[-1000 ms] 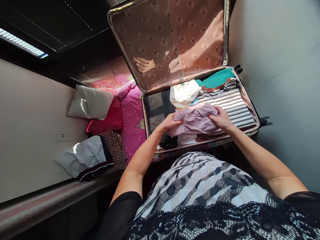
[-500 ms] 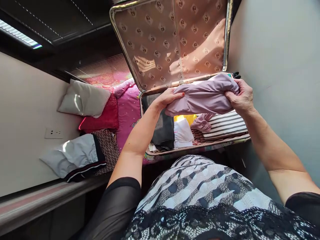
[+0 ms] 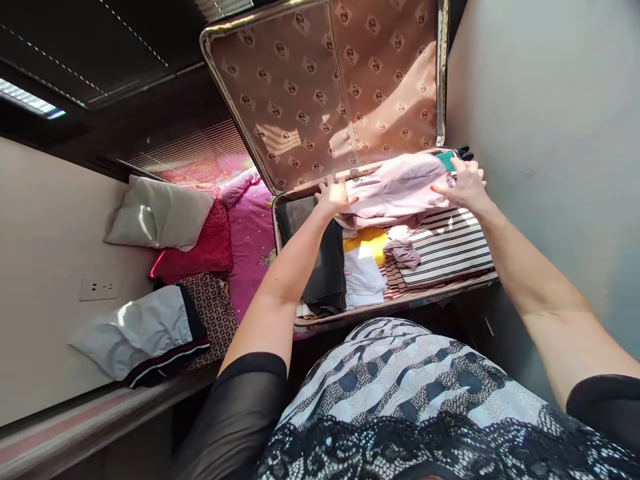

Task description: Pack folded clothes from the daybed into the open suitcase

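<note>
A folded pale pink garment point(image 3: 395, 190) lies along the back of the open suitcase point(image 3: 400, 299). At its left end is my left hand point(image 3: 334, 197), fingers spread, thumb against the cloth. My right hand point(image 3: 466, 183) is open at the other end, its thumb touching the fabric and its fingers apart. Below the garment are a striped folded cloth point(image 3: 447, 245), a crumpled mauve piece point(image 3: 404, 253), a yellow cloth point(image 3: 367, 241) and a white cloth point(image 3: 364, 277). Dark folded clothing point(image 3: 323, 267) fills the suitcase's left side, under my left forearm.
The raised suitcase lid point(image 3: 320, 87) stands behind. To the left are a pale cushion point(image 3: 160, 212), a red cushion point(image 3: 200, 250), a pink bedspread point(image 3: 250, 243) and a folded white garment with dark trim point(image 3: 150, 327). A wall point(image 3: 555, 133) rises close on the right.
The pink garment has come down from the raised grip of both hands onto the suitcase contents. Both hands have loosened and spread their fingers. The view has shifted slightly.
</note>
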Motion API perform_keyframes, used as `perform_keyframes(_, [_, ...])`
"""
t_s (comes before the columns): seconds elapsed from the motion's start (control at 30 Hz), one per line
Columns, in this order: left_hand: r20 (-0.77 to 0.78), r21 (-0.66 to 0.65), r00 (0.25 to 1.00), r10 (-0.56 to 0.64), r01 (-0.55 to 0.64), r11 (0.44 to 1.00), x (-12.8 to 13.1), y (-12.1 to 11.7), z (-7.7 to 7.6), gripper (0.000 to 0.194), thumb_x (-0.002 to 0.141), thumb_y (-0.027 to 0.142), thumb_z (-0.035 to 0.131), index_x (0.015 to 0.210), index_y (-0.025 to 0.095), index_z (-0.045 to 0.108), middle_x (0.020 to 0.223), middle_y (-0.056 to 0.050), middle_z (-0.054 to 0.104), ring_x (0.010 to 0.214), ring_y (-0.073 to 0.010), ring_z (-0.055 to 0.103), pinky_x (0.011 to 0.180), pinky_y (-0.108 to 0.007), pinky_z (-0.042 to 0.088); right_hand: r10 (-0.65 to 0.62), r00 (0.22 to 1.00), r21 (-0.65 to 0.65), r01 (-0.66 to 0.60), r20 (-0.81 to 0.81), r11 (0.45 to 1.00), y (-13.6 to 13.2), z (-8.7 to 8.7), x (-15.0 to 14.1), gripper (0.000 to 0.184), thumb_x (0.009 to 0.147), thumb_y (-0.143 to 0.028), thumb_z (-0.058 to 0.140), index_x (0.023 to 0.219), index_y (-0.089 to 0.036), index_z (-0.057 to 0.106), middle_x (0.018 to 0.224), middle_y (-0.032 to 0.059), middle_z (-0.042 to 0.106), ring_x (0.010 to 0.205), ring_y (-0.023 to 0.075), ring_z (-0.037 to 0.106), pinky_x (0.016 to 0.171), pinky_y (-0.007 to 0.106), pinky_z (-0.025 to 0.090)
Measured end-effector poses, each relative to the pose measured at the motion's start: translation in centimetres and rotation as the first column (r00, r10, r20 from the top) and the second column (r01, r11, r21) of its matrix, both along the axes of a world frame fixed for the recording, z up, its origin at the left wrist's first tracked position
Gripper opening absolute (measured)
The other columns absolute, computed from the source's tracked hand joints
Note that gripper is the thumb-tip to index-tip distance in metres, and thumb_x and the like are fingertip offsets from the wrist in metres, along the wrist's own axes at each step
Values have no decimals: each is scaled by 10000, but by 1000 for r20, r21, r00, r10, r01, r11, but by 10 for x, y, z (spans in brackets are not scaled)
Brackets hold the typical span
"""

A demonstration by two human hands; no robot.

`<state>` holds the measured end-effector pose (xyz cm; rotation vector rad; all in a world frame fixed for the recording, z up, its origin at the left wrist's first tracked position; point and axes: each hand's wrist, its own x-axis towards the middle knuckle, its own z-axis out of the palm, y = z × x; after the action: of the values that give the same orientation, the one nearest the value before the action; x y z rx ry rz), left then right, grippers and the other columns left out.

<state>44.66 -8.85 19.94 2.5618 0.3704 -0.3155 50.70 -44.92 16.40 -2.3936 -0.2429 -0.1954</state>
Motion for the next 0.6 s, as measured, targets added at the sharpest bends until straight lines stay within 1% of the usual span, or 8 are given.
perform_keyframes(0.07, [13, 92, 998, -64, 62, 994, -10, -22, -12, 962, 941, 458, 838, 1760, 160, 428, 1875, -261, 182, 1730, -588, 45, 1348, -795, 201, -48, 998, -110, 44, -40, 993, -1, -13, -11, 855, 822, -595, 922, 1475, -118, 644, 1689, 297, 435, 1501, 422, 444, 1206, 657, 421])
perform_keyframes(0.13, [18, 122, 986, -164, 160, 979, -19, -45, -23, 947, 1006, 551, 727, 1812, 246, 335, 1917, -163, 90, 1746, -542, -77, 1362, -800, 124, -34, 999, -200, 27, -33, 979, 5, -14, -20, 853, 930, -621, 805, 1607, -153, 583, 1783, 274, 317, 1602, 493, 303, 1226, 744, 358])
perform_keyframes(0.23, [-4, 179, 957, -290, 286, 941, -27, -66, -39, 950, 1052, 658, 588, 1848, 327, 187, 1934, -68, -8, 1750, -499, -140, 1368, -790, 41, 58, 998, -409, -59, -14, 911, 21, -6, -22, 843, 1068, -644, 559, 1733, -134, 475, 1827, 252, 259, 1656, 529, 172, 1247, 760, 311])
perform_keyframes(0.33, [-28, 210, 932, -363, 360, 909, -27, -67, -60, 936, 1054, 722, 547, 1843, 378, 181, 1935, -54, -18, 1748, -511, -136, 1350, -814, 43, 101, 990, -558, -139, -98, 818, 36, -11, -17, 808, 1119, -646, 433, 1773, -171, 439, 1847, 226, 239, 1663, 539, 127, 1247, 769, 277])
perform_keyframes(0.4, [-41, 208, 928, -369, 370, 906, -26, -62, -80, 920, 1047, 740, 565, 1833, 395, 234, 1933, -72, 21, 1757, -513, -44, 1367, -785, 79, 106, 970, -590, -217, -217, 778, 42, -30, -17, 751, 1127, -650, 415, 1756, -245, 480, 1864, 193, 215, 1658, 534, 142, 1237, 787, 271])
perform_keyframes(0.47, [-58, 187, 934, -352, 357, 915, -27, -58, -103, 916, 1045, 740, 588, 1828, 393, 262, 1928, -97, 69, 1755, -503, 78, 1392, -734, 111, 97, 952, -607, -261, -289, 751, 46, -55, -23, 681, 1133, -618, 407, 1716, -291, 540, 1879, 156, 188, 1664, 513, 149, 1255, 780, 259])
perform_keyframes(0.53, [-64, 146, 941, -332, 338, 930, -27, -58, -121, 923, 1047, 733, 605, 1829, 383, 263, 1924, -110, 97, 1748, -495, 139, 1406, -704, 130, 90, 958, -622, -247, -273, 743, 46, -79, -31, 637, 1146, -565, 371, 1691, -301, 570, 1888, 127, 167, 1682, 491, 122, 1290, 757, 225])
perform_keyframes(0.6, [-52, 101, 952, -303, 307, 946, -25, -61, -132, 920, 1052, 718, 619, 1829, 370, 272, 1923, -113, 98, 1750, -495, 126, 1408, -702, 139, 93, 969, -621, -220, -230, 752, 44, -95, -35, 633, 1153, -541, 337, 1697, -303, 558, 1891, 115, 158, 1691, 484, 96, 1305, 754, 190])
